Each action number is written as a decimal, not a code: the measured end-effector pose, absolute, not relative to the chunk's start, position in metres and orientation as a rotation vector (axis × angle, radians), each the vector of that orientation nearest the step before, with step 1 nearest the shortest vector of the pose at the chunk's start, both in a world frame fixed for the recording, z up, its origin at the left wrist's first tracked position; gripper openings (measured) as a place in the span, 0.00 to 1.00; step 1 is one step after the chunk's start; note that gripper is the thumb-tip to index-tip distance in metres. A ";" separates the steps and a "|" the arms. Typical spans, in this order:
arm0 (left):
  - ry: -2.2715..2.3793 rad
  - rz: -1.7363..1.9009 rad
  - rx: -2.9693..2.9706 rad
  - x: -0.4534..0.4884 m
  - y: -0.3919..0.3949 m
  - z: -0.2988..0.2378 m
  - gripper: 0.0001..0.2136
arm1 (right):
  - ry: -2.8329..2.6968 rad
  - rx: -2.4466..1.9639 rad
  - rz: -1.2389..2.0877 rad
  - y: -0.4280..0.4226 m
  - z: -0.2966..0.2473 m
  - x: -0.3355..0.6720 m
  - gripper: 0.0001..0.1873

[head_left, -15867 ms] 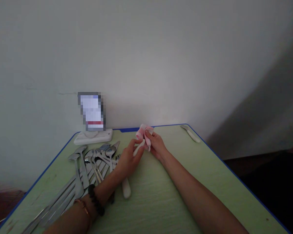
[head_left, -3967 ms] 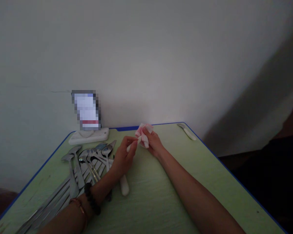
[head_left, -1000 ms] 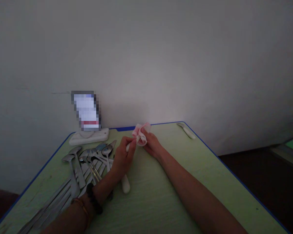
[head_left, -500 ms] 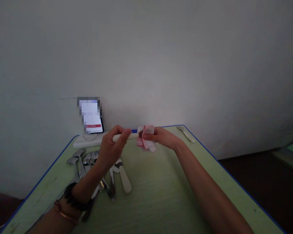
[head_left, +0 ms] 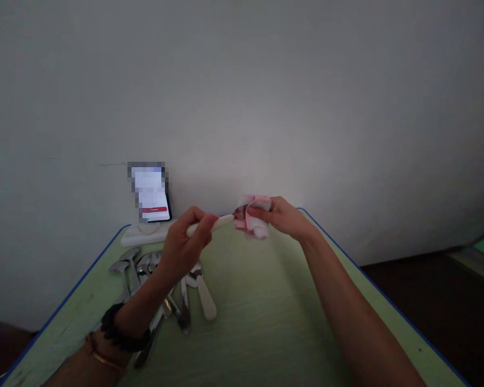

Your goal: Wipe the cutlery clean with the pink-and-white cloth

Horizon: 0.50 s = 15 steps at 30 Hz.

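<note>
My left hand (head_left: 189,234) is closed around the white handle of a spoon (head_left: 223,221), which points right and slightly up above the table. Its metal head is mostly covered by a folded pink-and-white cloth (head_left: 260,226). My right hand (head_left: 286,216) pinches this cloth around the head, thumb on the near side. Below my left forearm lies a pile of metal cutlery, with spoons (head_left: 129,253) at its left. A white-handled utensil (head_left: 206,301) rests at the right side of the pile, its metal end partly hidden.
The light green table (head_left: 258,322) has a blue edge and stands against a grey wall. A lit phone (head_left: 151,196), partly pixelated, leans on the wall at the back left. Before it lies a white power strip (head_left: 143,235).
My right hand and the cloth have moved right and up, uncovering a bit of the metal head. The white-handled utensil at the table's back right is now hidden behind my right arm.
</note>
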<state>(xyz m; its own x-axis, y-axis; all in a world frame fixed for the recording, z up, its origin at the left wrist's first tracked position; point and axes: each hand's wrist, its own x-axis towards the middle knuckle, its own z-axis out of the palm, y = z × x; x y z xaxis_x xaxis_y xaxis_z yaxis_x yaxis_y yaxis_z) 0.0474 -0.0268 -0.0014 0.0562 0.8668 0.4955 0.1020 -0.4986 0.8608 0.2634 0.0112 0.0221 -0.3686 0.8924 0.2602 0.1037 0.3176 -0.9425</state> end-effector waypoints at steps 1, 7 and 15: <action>0.956 1.549 1.649 0.049 -0.026 -0.002 0.11 | -1.639 -0.905 1.122 0.013 0.021 0.262 0.11; 0.694 1.477 1.545 0.065 -0.027 -0.013 0.12 | -1.133 -0.821 1.309 0.015 0.009 0.225 0.16; 0.867 1.308 1.539 0.065 -0.021 -0.025 0.12 | -0.846 -0.729 1.613 0.016 0.002 0.205 0.10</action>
